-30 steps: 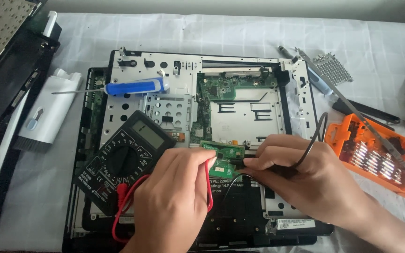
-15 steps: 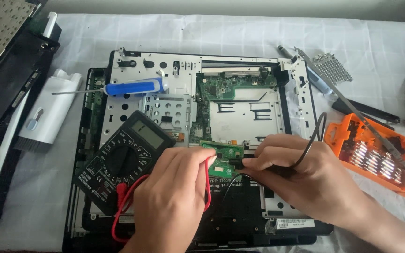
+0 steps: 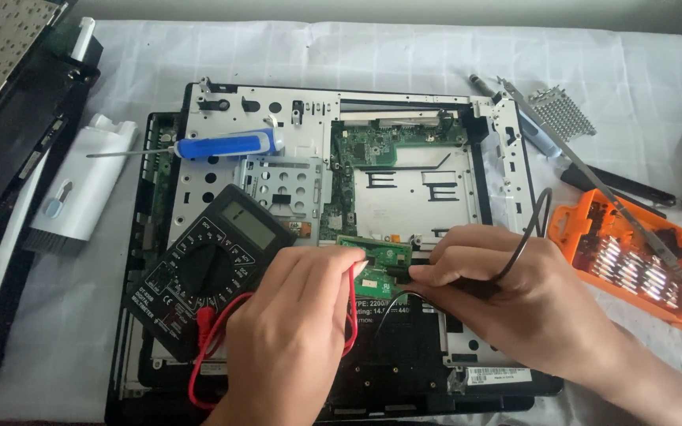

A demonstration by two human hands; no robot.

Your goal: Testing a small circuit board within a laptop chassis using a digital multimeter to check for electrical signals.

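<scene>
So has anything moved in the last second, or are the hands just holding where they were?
Nothing visibly changed. The left hand still holds the red probe lead and the right hand the black lead, both at the small green circuit board; the black multimeter hasn't shifted.

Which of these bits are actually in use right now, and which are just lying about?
In use: left hand with red lead, right hand with black lead, small green board, multimeter.
Lying about: blue screwdriver, orange bit case, white brush tool.
</scene>
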